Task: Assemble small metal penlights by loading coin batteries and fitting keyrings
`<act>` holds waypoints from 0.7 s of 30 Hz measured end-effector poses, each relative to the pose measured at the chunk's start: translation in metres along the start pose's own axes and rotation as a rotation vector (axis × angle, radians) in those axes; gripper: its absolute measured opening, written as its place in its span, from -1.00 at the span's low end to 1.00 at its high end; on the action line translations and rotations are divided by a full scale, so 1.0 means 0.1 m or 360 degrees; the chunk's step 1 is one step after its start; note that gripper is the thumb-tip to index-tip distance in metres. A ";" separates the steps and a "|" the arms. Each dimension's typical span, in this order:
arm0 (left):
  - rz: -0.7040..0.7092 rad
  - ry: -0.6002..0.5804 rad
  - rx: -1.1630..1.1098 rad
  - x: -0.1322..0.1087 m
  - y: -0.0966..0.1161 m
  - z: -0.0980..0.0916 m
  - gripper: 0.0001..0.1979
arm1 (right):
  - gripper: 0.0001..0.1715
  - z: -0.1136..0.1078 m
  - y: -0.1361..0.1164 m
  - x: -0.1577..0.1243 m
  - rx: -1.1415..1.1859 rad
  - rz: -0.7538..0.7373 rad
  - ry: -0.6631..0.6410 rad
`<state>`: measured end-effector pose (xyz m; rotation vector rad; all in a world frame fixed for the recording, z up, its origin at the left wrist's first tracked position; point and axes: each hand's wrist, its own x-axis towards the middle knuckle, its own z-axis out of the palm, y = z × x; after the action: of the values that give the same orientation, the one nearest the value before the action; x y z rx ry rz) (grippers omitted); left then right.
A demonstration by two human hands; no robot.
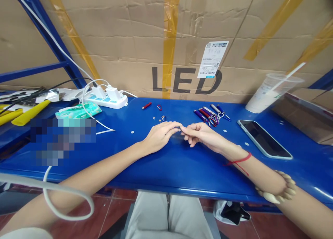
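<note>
My left hand (161,136) and my right hand (201,135) meet at their fingertips above the middle of the blue table (166,169). Both are closed in a pinch around something tiny and dark, too small and covered to name. Just beyond the left hand lie small silver discs like button cells (154,118), a blue carabiner clip (163,118), a red carabiner clip (159,107) and a red metal tube (146,106) with a silver end. Past my right hand is a cluster of slim purple, red, silver and blue keychain tubes (208,114) with clips attached.
A phone (265,140) and a plastic cup with a straw (270,93) stand right, beside a cardboard box (307,117). Left are a power strip (109,99), a green tissue pack (79,110), a white cable (69,217) and yellow-handled tools (31,114). A large carton (125,41) forms the back.
</note>
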<state>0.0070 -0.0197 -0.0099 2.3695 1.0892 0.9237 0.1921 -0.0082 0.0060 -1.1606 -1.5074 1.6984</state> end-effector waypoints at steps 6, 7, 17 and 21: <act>-0.0263 0.0002 -0.0240 0.05 0.02 0.00 -0.74 | -0.51 -0.06 -0.03 -0.01 -0.0653 -0.0623 0.0408; -0.0266 0.0008 -0.0281 0.06 0.01 -0.01 -0.74 | -0.54 -0.08 -0.04 -0.02 -0.0787 -0.0811 0.0497; -0.0309 -0.0025 -0.0511 0.02 0.05 0.04 -0.77 | -0.69 -0.11 -0.07 -0.05 -0.1193 -0.1252 0.0449; -0.0311 0.0000 -0.0502 -0.04 0.09 0.05 -0.82 | -0.70 -0.09 -0.03 -0.04 -0.1177 -0.1232 0.0388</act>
<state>0.0140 -0.0287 -0.0099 1.9720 1.0651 0.9463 0.2020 -0.0070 0.0101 -0.8609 -2.1109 0.4739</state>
